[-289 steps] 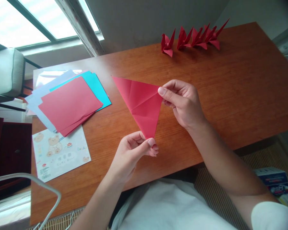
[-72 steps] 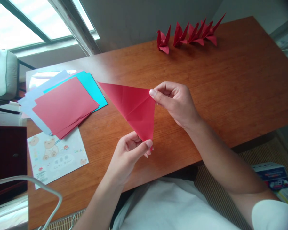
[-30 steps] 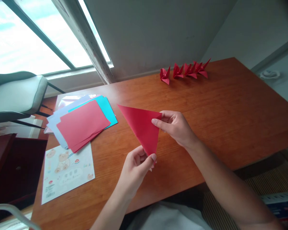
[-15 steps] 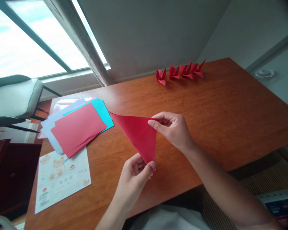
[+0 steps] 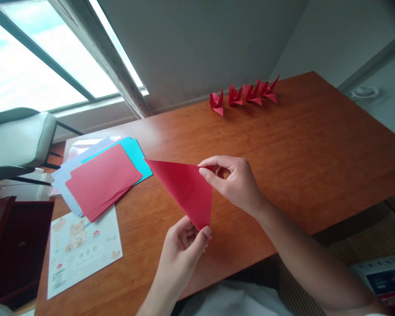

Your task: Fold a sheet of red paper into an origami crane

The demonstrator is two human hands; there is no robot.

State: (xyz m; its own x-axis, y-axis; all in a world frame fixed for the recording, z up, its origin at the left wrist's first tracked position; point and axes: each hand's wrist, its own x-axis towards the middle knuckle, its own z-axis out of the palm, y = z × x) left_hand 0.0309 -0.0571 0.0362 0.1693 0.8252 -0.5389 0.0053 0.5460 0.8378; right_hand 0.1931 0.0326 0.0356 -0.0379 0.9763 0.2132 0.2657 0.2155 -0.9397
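A red sheet of paper [image 5: 187,186], folded into a triangle, is held above the table between both hands. My left hand [image 5: 186,245] pinches its lower corner between thumb and fingers. At the upper right corner, my right hand [image 5: 230,177] grips the paper with the thumb on top and the fingers behind. The triangle's far tip points left, close to the coloured paper pile. Part of the lower corner is hidden by my left thumb.
Several red paper cranes [image 5: 243,96] stand in a row at the table's back edge. On the left lie red sheets [image 5: 103,182], blue sheets [image 5: 138,160] and a bear-printed sheet [image 5: 85,254]. The wooden table [image 5: 299,153] extends right. A chair [image 5: 16,136] stands beyond the left edge.
The view has shifted slightly. The paper's left tip sits a little lower and looks straighter. Both hands keep their hold on the corners.
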